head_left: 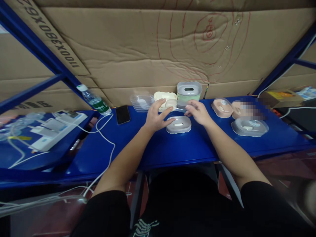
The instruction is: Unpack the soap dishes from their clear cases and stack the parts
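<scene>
The right hand (196, 112) has its thumb and fingertips drawn together, seemingly pinching the right end of a clear lid (181, 108). The left hand (157, 116) has its fingers spread, thumb well apart; its index fingertip is near the lid's left end, but I cannot tell whether they touch.

The grey dish (187, 127) rests on the blue table (158, 148), just on the wearer's side of the lid and between the two hands. Its long axis runs side to side, as the lid's seems to. The left hand is nearer: its thumb is at the dish's upper left rim, contact unclear, while the right hand is apart from it. A white piece (177, 124) lies in the dish's middle. Beyond the grip is a green box (194, 97).
</scene>
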`<state>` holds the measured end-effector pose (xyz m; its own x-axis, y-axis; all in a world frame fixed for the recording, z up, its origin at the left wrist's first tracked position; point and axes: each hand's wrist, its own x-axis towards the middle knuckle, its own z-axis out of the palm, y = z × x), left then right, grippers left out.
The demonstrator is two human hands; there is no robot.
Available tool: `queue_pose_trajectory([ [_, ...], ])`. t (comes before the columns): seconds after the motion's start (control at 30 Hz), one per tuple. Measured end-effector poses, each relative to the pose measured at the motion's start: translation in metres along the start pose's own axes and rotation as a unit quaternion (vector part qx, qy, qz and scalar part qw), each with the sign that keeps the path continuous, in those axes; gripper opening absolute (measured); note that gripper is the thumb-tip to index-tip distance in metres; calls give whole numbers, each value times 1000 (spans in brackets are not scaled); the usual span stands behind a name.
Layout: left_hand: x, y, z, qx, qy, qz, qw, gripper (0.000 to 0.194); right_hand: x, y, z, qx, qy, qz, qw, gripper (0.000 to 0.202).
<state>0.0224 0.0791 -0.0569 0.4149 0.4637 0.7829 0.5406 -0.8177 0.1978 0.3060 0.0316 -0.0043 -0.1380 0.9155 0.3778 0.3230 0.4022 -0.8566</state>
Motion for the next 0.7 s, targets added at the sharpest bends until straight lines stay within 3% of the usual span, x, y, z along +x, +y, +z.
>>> queue_pose_trajectory([
  [0.13,4,10,-2,0,-27,-2,1000,40,-1,-4,11,131,3,78,988,89],
  [0.23,6,8,-4,-12,-29,-12,999,32,-1,-7,15,153,-27,101,983,98],
  [0.33,8,-5,-11,0,-8,-19,1000,29,-1,-6,14,154,-30,92,983,102],
  [0.5,1,-52,-41,94,108,-92,985,25,1,7,11,-13,24,-26,999,87],
  [0.6,-11,-80,-57,135,159,-187,960,25,0,11,14,-120,12,-60,991,75],
  [0.7,-21,-96,-63,145,168,-253,942,29,-3,11,18,-175,-11,-76,982,67],
])
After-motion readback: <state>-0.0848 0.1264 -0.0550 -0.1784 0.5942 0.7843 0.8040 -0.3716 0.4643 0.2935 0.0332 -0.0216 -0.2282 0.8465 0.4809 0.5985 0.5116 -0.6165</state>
